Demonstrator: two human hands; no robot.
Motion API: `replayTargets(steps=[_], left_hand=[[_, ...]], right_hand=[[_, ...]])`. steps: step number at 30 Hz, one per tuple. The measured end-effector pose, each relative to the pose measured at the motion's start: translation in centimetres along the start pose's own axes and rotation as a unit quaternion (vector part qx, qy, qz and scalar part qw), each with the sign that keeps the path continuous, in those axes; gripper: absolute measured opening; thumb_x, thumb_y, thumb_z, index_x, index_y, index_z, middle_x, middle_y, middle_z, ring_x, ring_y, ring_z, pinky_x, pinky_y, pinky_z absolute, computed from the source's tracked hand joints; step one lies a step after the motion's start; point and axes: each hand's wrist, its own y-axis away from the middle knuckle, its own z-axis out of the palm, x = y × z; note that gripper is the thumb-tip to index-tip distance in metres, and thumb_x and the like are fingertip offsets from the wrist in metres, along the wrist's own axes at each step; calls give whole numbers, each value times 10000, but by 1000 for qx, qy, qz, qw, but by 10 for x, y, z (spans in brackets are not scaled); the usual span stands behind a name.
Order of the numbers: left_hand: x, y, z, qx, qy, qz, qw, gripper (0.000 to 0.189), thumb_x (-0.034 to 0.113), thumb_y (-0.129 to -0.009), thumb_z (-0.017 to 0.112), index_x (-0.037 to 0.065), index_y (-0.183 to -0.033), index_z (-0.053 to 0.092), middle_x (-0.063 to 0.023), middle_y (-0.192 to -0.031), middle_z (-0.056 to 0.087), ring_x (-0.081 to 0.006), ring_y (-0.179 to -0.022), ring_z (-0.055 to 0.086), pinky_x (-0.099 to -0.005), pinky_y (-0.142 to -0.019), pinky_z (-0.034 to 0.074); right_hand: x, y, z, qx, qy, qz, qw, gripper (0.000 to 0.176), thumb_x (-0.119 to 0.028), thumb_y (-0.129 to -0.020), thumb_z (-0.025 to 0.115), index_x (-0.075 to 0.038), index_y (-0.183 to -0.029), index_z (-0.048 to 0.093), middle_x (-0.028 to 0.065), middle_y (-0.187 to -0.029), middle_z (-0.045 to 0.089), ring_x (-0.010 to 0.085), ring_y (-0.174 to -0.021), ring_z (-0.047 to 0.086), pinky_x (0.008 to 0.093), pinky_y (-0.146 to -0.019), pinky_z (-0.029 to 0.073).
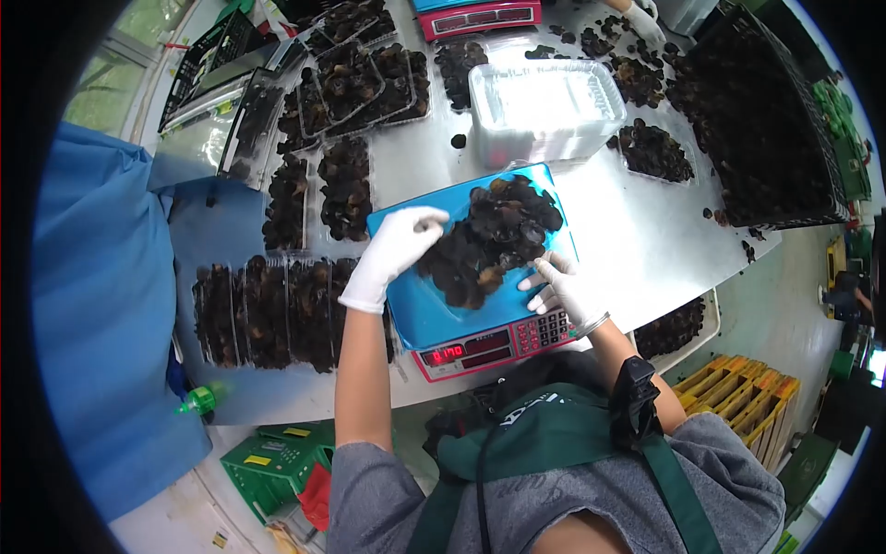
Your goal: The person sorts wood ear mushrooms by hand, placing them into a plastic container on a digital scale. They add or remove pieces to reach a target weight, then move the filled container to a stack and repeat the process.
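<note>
A heap of black wood ear mushrooms (498, 226), with a clear plastic tray edge just showing behind it, lies on the blue platform (415, 309) of a weighing scale. The red display panel (449, 353) appears to read 0.170. At the heap's left, my left hand (397, 249) in a white glove hovers over the platform, its fingers curved and holding nothing visible. My right hand (565, 291), also gloved, is at the heap's right edge with fingers apart. Its fingertips are by the mushrooms; any contact with the tray is hard to make out.
Stacked clear trays (544, 102) stand behind the scale. Filled mushroom trays (268, 314) line the table's left. A black crate (766, 120) of mushrooms is at right, another red scale (475, 18) at the back. A co-worker's gloved hand (646, 23) shows at the far side.
</note>
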Motion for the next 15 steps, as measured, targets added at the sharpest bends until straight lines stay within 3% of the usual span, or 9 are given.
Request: replayTargets(steps=[3,7,15], left_hand=[[15,17,-9,-38,7,-73,997,288,86,-886,602,4,-1153,671,-5,-780,639,-58,-668,550,-222,-632,477],[1,26,-16,-59,92,-108,988,253,27,-862,609,-8,-1109,654,7,-721,587,-56,-624,559,-232,-579,472],[-29,54,-74,130,75,-135,979,226,-2,-866,611,18,-1090,620,-2,-766,574,-71,-644,580,-246,-576,523]], right_hand=[[-7,-14,0,11,58,-23,998,225,-229,-1005,481,-9,-1028,524,113,-750,659,167,-519,635,254,-447,510],[-28,-37,11,0,88,-15,996,192,-222,-1003,526,-51,-915,514,117,-724,673,152,-498,630,249,-434,501],[-91,-112,85,-77,254,-149,953,215,-239,-975,561,-44,-884,554,44,-674,633,96,-521,590,239,-471,453]])
